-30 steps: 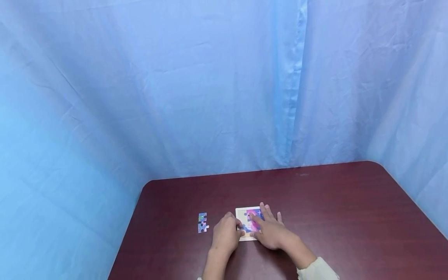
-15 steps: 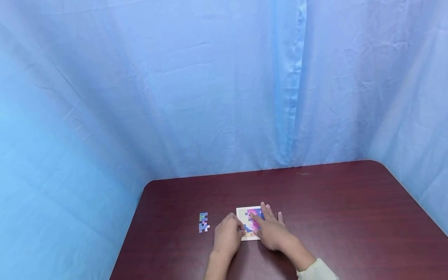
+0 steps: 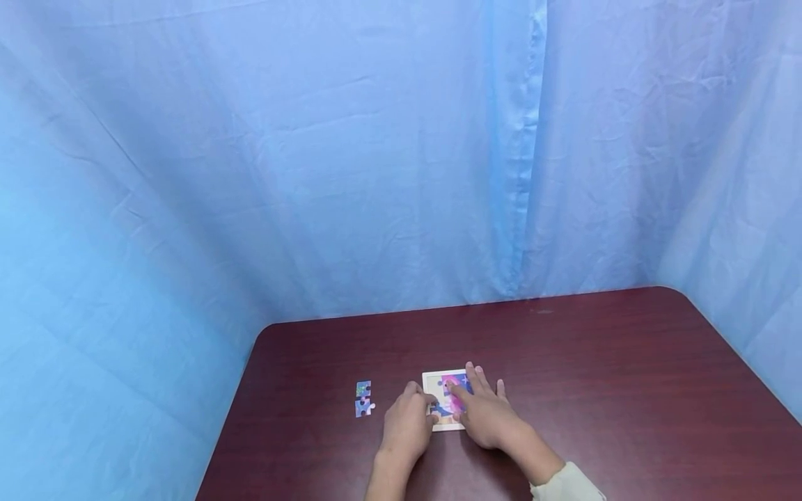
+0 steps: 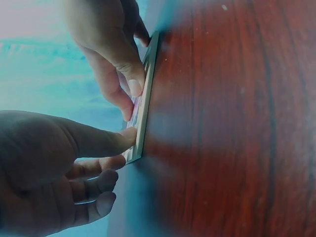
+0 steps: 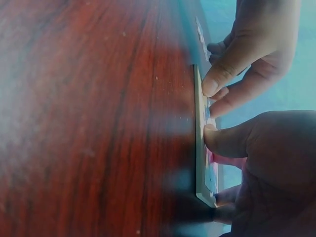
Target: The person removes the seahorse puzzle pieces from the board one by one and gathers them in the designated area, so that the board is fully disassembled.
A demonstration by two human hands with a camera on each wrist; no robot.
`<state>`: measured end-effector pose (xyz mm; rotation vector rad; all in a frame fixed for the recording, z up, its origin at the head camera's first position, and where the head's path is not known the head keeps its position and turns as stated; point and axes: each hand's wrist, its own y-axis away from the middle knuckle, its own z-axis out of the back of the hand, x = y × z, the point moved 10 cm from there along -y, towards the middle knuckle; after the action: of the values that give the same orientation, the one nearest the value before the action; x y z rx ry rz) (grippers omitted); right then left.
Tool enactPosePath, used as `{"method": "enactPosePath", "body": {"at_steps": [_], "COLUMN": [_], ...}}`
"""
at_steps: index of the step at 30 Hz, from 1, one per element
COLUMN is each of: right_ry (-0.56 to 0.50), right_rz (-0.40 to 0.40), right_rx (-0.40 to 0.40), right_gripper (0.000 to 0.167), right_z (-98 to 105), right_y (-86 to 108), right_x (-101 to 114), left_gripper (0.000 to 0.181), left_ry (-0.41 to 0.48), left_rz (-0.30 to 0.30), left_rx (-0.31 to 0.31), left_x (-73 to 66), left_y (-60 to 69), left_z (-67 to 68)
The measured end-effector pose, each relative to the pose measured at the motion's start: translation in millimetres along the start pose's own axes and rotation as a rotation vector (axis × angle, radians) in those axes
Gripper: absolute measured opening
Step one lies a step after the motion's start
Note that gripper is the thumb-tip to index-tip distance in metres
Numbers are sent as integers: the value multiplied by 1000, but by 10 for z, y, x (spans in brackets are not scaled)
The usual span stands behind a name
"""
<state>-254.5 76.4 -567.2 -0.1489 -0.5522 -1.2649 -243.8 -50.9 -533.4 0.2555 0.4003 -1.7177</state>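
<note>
A small white-rimmed puzzle tray lies flat on the table, partly filled with pink, purple and blue pieces. At its lower left corner, my left hand holds a blue puzzle piece between thumb and index finger, low against the tray. My right hand rests over the tray's right side with fingers spread; its index fingertip touches the pink pieces and its thumb lies near the front rim. The wrist views show both thumbs on the tray's near edge. The right hand hides the right part of the picture.
Two loose puzzle pieces, one with green on it and a blue-purple one, lie left of the tray. The dark red wooden table has rounded far corners. Blue curtains hang behind it and at both sides.
My left thumb and index finger have shifted slightly at the tray's lower left corner, closing together and then parting a little around the blue piece. My right hand has stayed almost still.
</note>
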Motion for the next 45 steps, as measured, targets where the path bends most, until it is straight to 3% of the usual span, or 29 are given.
{"method": "enactPosePath", "body": {"at_steps": [7,14,19,25,36,45], "right_ry": [15,25,21,9,-27,-9], "right_rz": [-1,-9,-7,-4,12,1], "right_rx": [15,11,14,-3,-2,1], "right_gripper": [52,51,51,52,53,52], "right_z": [-18,-23,-8,6,-5,21], "right_y": [-24,-18,-19,-14,7,16], "right_x": [7,-18,-11,-12,16,14], "left_gripper": [23,24,21,17,12,7], "left_ry": [93,175,235,274,252,153], "left_rz": [14,-12,-10,33,239,428], "left_rx": [24,39,4,-37,-79,-93], "left_x": [45,69,123,269,703,1098], "left_y": [-6,4,3,24,278,457], "left_z": [-1,-13,65,198,407,556]}}
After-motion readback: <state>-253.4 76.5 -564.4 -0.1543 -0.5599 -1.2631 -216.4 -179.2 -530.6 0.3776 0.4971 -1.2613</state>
